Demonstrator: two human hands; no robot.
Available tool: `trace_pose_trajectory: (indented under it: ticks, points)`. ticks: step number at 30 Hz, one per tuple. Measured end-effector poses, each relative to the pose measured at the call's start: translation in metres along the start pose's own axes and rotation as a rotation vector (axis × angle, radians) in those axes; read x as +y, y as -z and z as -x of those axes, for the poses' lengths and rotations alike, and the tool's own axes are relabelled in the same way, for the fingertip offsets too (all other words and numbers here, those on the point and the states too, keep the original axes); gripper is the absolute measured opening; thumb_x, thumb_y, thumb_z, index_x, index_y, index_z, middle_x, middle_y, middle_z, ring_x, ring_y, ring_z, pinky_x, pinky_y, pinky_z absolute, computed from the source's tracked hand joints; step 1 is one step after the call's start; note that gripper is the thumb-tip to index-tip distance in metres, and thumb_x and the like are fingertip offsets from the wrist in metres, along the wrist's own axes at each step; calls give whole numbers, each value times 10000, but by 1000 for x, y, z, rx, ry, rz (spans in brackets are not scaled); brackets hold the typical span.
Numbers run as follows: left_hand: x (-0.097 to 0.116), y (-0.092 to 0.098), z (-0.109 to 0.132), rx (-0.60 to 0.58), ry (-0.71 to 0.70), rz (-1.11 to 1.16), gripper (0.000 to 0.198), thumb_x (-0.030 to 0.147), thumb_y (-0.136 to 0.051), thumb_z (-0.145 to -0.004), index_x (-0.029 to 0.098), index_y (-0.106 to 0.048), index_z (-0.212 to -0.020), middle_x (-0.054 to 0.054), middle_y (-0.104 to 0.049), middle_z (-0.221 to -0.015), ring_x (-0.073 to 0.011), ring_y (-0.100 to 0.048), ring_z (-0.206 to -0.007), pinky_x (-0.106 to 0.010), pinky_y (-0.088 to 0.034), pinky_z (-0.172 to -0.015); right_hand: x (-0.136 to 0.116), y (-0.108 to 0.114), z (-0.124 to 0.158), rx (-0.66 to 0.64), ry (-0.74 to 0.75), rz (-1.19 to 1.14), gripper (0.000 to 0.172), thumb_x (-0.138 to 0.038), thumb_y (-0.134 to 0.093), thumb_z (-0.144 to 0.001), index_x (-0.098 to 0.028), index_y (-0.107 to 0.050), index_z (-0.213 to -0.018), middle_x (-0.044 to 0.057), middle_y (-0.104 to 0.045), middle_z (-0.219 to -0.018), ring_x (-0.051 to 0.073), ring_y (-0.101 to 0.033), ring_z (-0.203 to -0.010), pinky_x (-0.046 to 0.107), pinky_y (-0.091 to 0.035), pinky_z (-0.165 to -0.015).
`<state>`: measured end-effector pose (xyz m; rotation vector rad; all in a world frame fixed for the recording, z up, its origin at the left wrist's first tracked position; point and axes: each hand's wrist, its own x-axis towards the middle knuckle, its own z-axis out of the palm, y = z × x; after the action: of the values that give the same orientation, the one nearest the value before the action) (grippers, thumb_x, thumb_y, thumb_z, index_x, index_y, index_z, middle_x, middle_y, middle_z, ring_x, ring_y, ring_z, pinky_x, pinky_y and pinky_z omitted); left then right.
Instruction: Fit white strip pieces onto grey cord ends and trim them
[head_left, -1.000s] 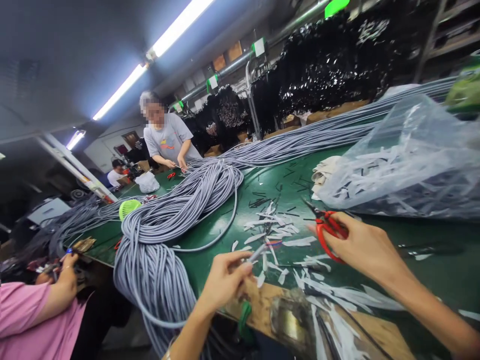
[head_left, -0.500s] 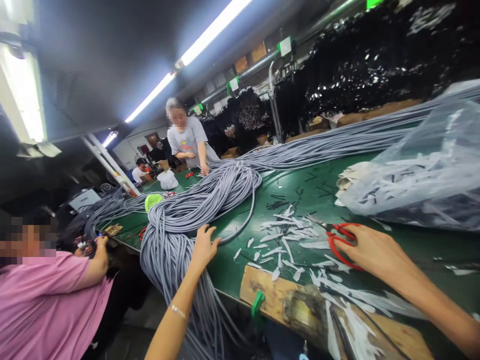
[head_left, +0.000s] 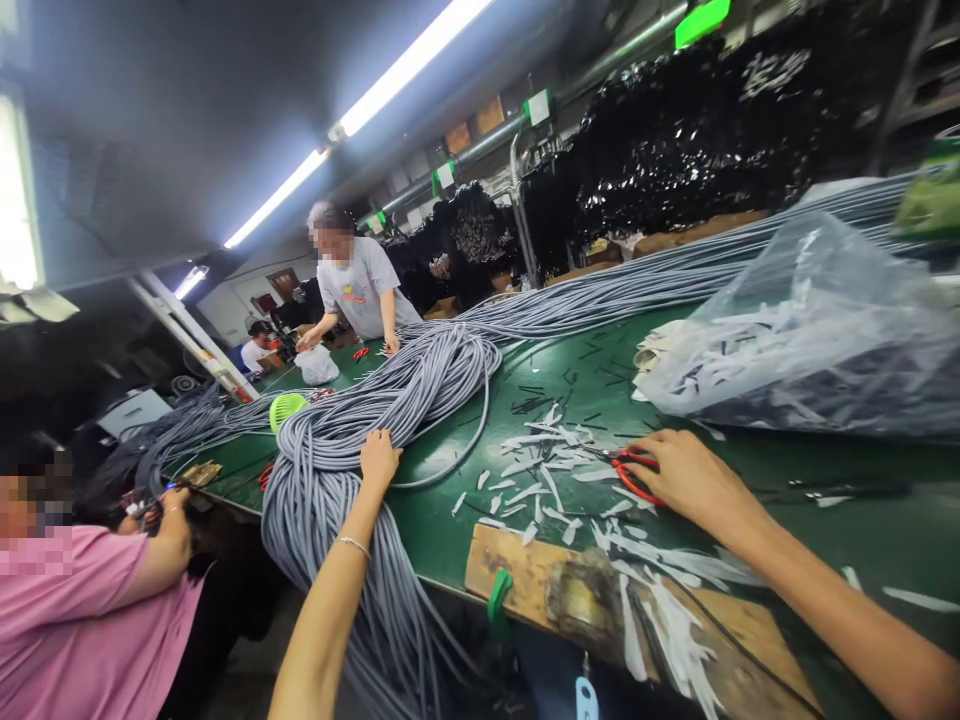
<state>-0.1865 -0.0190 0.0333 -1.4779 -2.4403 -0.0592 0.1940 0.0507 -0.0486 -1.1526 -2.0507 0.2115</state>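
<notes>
My left hand [head_left: 377,458] reaches out over the big bundle of grey cables [head_left: 337,450] that drapes off the green table's near edge; its fingers curl down among the strands. My right hand [head_left: 686,476] rests on the green table [head_left: 750,470] and holds red-handled scissors [head_left: 628,470], blades pointing left toward scattered white tape scraps [head_left: 547,470]. A wooden board [head_left: 525,575] with a green clip sits at the table edge between my arms.
A clear plastic bag of scraps [head_left: 810,340] lies at the right. A person in pink [head_left: 82,630] sits at the left; another in grey [head_left: 358,285] stands farther along the table. A green basket [head_left: 287,407] sits beyond the cables.
My left hand left the short cable end near the board and moved left onto the grey cable bundle. My right hand with the scissors lowered to the table.
</notes>
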Motion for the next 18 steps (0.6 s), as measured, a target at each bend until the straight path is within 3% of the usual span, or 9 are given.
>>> trace_pose_trajectory:
  ticks: [6, 9, 13, 15, 18]
  points:
    - [2, -4, -2, 62, 9, 149, 240, 308, -598, -926, 137, -614, -1094, -77, -632, -1100, -205, -626, -973, -406, -538, -846, -14, -18, 7, -233, 205, -145, 157, -268, -602, -729, -240, -635, -578, -21, -639, -579, 161, -605, -548, 254, -468, -559]
    - [-3, 9, -1, 179, 70, 289, 213, 305, -595, -927, 135, -618, -1053, -62, -638, -1037, -183, -632, -895, -371, -541, -796, -21, -25, 13, -248, 256, -165, 190, -227, -583, -709, -235, -542, -523, -13, -609, -571, 173, -613, -563, 258, -459, -551]
    - [-36, 54, -7, 466, 245, 518, 181, 281, -546, -944, 115, -615, -965, -71, -623, -958, -168, -618, -824, -339, -516, -762, -27, -28, 18, -193, 256, -170, 204, -196, -459, -790, -249, -467, -593, 3, -571, -535, 192, -587, -502, 281, -436, -505]
    - [-65, 84, -6, 615, 360, 647, 236, 285, -461, -975, 118, -600, -884, -51, -601, -821, -160, -603, -724, -313, -504, -685, -28, -28, 18, -147, 230, -167, 221, -190, -369, -859, -256, -476, -677, 12, -576, -544, 205, -591, -491, 299, -444, -512]
    - [-112, 129, 11, 791, 490, 863, 369, 282, -295, -1020, 119, -582, -855, 6, -520, -653, -128, -525, -530, -269, -457, -521, -28, -26, 18, -79, 194, -157, 210, -230, -338, -895, -249, -534, -819, 75, -676, -728, 252, -675, -647, 341, -497, -621]
